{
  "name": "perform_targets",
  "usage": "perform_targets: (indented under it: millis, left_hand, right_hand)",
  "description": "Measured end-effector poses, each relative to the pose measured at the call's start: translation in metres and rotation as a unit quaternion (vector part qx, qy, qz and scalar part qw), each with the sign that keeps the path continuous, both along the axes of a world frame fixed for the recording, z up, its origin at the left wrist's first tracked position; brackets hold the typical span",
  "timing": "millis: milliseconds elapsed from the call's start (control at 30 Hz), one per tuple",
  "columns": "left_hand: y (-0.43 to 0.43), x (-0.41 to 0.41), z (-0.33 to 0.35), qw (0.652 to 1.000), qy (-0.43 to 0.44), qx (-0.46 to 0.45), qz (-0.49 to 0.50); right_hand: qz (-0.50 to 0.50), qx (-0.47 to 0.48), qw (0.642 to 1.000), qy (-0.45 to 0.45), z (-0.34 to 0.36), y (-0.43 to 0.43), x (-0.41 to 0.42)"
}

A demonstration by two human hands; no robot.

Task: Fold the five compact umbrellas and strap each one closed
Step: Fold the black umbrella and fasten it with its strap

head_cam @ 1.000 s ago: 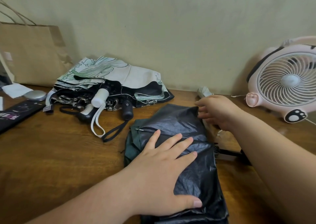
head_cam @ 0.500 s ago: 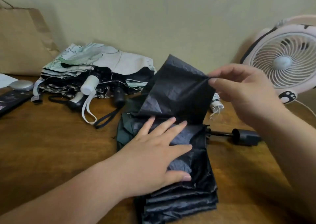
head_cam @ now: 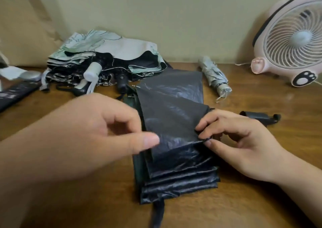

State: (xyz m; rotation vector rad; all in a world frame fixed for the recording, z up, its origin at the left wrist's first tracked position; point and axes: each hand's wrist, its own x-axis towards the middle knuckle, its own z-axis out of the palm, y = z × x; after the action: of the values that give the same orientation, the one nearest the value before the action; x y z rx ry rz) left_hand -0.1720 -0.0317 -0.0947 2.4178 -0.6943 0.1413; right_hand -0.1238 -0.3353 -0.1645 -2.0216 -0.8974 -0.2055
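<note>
Your right hand (head_cam: 240,140) pinches a corner of the shiny black pleated umbrella canopy (head_cam: 174,116); your left hand (head_cam: 104,132) hovers half-curled at its edge, can't tell if it's gripping.

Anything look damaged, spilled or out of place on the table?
Nothing damaged or spilled. The black umbrella lies half folded, pinched at its edge by the right hand; the heap of umbrellas behind it is loose and unfolded.

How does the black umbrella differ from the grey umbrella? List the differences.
The black umbrella lies spread in flat pleats; the grey umbrella is rolled tight. The right hand pinches the black umbrella's cloth; the grey umbrella lies untouched. Both lie on the table.
</note>
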Motion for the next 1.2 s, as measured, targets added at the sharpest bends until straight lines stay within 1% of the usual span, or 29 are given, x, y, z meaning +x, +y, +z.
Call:
perform_targets:
  millis: [67,100,133,200,233,300,367,433,500,533,567,600,667,700,767,833,1000,1100,1200]
  left_hand:
    - [0.007,-0.003,0.001,0.987,0.011,-0.077,0.140]
    - [0.004,-0.005,-0.003,0.974,0.024,-0.128,0.185]
    - [-0.004,-0.006,-0.006,0.960,0.049,-0.179,0.208]
    - [-0.020,-0.007,-0.016,0.934,0.125,-0.259,0.214]
    - [-0.027,-0.006,-0.022,0.922,0.159,-0.282,0.213]
    - [-0.039,-0.005,-0.032,0.897,0.194,-0.330,0.223]
    - [-0.046,-0.004,-0.042,0.874,0.186,-0.378,0.243]
    - [-0.050,-0.006,-0.049,0.865,0.145,-0.401,0.262]
    - [-0.054,-0.009,-0.053,0.869,0.105,-0.410,0.257]
    - [-0.055,-0.010,-0.054,0.876,0.091,-0.405,0.243]
    - [-0.057,-0.011,-0.056,0.888,0.078,-0.396,0.222]
    - [-0.059,-0.011,-0.056,0.899,0.067,-0.385,0.195]
    - [-0.066,-0.010,-0.056,0.924,0.052,-0.353,0.138]
    - [-0.069,-0.009,-0.056,0.934,0.051,-0.335,0.114]
    - [-0.073,-0.006,-0.056,0.940,0.058,-0.328,0.077]
    - [-0.073,-0.004,-0.057,0.936,0.062,-0.343,0.059]
    - [-0.067,0.000,-0.064,0.934,0.051,-0.348,0.060]
    - [-0.064,-0.003,-0.066,0.941,0.017,-0.332,0.065]
    - [-0.060,-0.010,-0.067,0.938,-0.005,-0.342,0.062]
  right_hand:
    - [0.000,0.002,1.000,-0.016,-0.001,0.003,0.000]
    - [-0.003,0.001,1.000,-0.027,-0.001,0.004,0.001]
    - [-0.008,-0.001,0.999,-0.042,-0.001,0.005,0.001]
    - [-0.015,-0.010,0.997,-0.077,-0.001,0.006,0.000]
    - [-0.017,-0.013,0.996,-0.090,-0.001,0.006,0.000]
    - [-0.023,-0.015,0.995,-0.099,-0.001,0.006,-0.001]
    - [-0.030,-0.010,0.995,-0.094,-0.002,0.006,-0.003]
    - [-0.037,0.004,0.995,-0.093,-0.001,0.005,-0.005]
    - [-0.043,0.017,0.995,-0.086,-0.001,0.004,-0.005]
    - [-0.040,0.027,0.997,-0.067,-0.002,0.004,-0.005]
    - [-0.025,0.052,0.998,-0.025,-0.002,0.006,-0.005]
    - [0.003,0.095,0.995,0.037,-0.001,0.007,-0.005]
    - [0.058,0.198,0.964,0.165,0.003,0.009,-0.006]
    - [0.071,0.235,0.947,0.208,0.005,0.009,-0.006]
    - [0.080,0.277,0.924,0.250,0.007,0.009,-0.006]
    - [0.084,0.292,0.915,0.265,0.008,0.008,-0.005]
    - [0.066,0.276,0.926,0.250,0.006,0.003,0.000]
    - [0.058,0.274,0.926,0.255,0.006,0.003,0.001]
    - [0.058,0.274,0.922,0.268,0.005,0.001,0.003]
